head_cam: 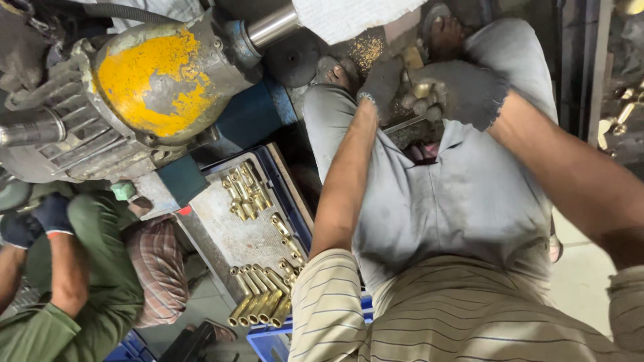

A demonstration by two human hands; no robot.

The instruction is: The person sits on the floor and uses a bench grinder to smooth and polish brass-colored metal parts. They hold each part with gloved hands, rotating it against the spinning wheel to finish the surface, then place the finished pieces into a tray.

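Head view: both my hands wear dark gloves, held close together over my lap. My right hand [463, 90] is curled around small brass parts [422, 90]. My left hand [382, 84] touches the same parts, but its grip I cannot tell. Below and left of my left hand, a tray [228, 231] holds more brass fittings [258, 305], beside a yellow motor [154, 80].

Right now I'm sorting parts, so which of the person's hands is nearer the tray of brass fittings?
Left. The left hand in its dark glove is up and right of the tray; the right hand, holding small brass pieces, is farther right.
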